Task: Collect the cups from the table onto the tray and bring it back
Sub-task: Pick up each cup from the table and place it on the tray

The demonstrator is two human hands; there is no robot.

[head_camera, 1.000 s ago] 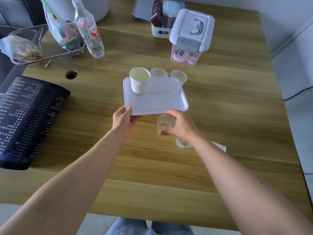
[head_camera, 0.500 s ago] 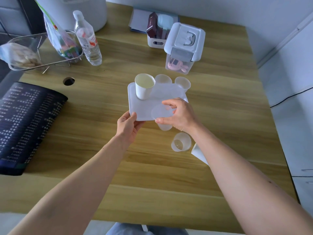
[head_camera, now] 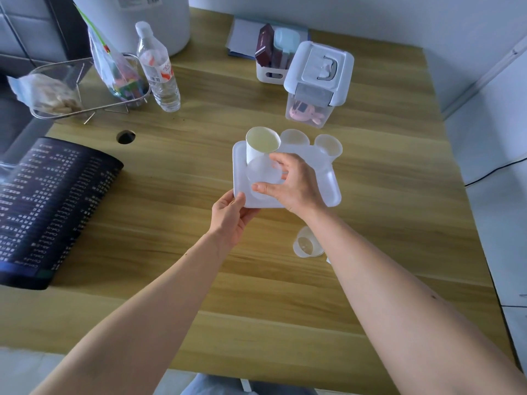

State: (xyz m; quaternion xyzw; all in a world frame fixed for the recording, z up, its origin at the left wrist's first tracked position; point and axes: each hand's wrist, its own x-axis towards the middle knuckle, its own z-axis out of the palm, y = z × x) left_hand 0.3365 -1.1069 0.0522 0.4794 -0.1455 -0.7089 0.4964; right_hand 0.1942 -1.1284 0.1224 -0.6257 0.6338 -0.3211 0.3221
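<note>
A white tray (head_camera: 332,192) hangs a little above the wooden table (head_camera: 385,172), gripped at its near left corner by my left hand (head_camera: 229,213). My right hand (head_camera: 293,183) holds a translucent cup (head_camera: 262,175) over the tray's left half, just in front of a white paper cup (head_camera: 261,145) standing at the tray's far left. Two translucent cups (head_camera: 295,137) (head_camera: 328,145) show at the tray's far edge; I cannot tell whether they stand on it. Another clear cup (head_camera: 306,246) lies on the table beside my right forearm.
Beyond the tray stand a lidded clear storage box (head_camera: 318,84) and a small white caddy (head_camera: 271,69). A water bottle (head_camera: 158,69) and a wire basket (head_camera: 74,89) with bags are at the far left. A dark printed mat (head_camera: 51,206) covers the left table edge.
My right hand lifted the translucent cup off the table near the tray's front edge and carried it up and left over the tray. My left hand kept its grip on the corner.
</note>
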